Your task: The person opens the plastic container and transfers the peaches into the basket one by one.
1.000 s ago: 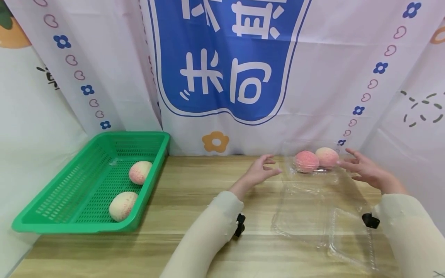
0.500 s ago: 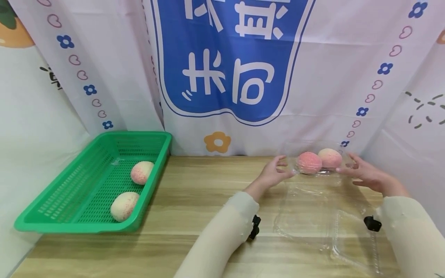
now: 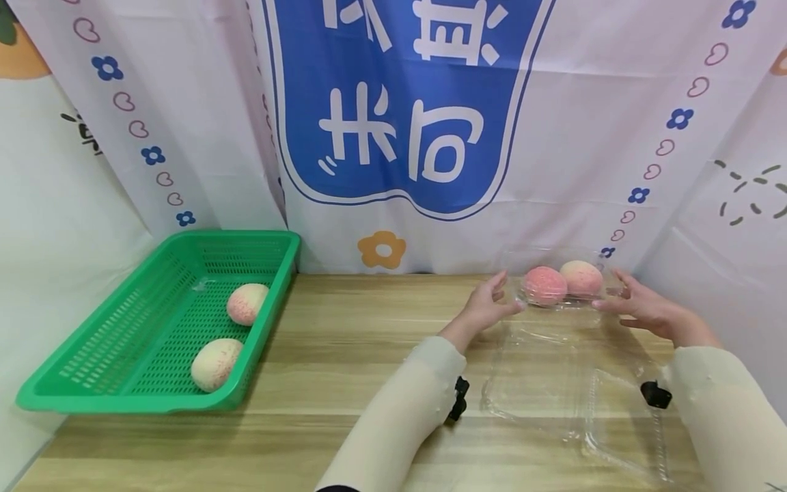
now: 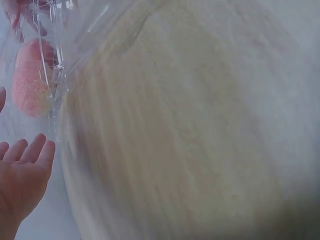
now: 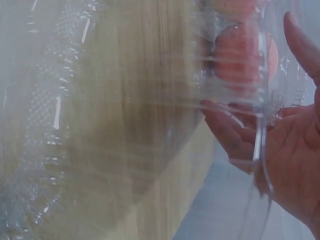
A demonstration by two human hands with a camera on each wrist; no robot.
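Near the table's back edge, toward the right, stands an open clear plastic box [image 3: 562, 316]. Inside it, side by side, sit a pink peach-like ball [image 3: 544, 285] and a pink-and-cream one [image 3: 582, 279]. My left hand [image 3: 486, 305] is at the box's left side, fingers extended; the left wrist view shows the hand [image 4: 24, 177] with nothing in its fingers. On the right side is my right hand [image 3: 648, 307], thumb and fingers spread around the box's corner. The right wrist view shows that hand [image 5: 295, 150] partly behind clear plastic; firm contact is hard to judge.
A green basket [image 3: 270, 328] stands at the left, holding two more speckled balls [image 3: 218, 365]. In front of the box, clear plastic lids or trays [image 3: 535, 383] lie on the wooden table [image 3: 369, 321]. A printed cloth [image 3: 553, 137] hangs behind.
My left hand has moved right, up to the box's left side. My right hand has closed in slightly on the box's right side. The balls stay in the box.
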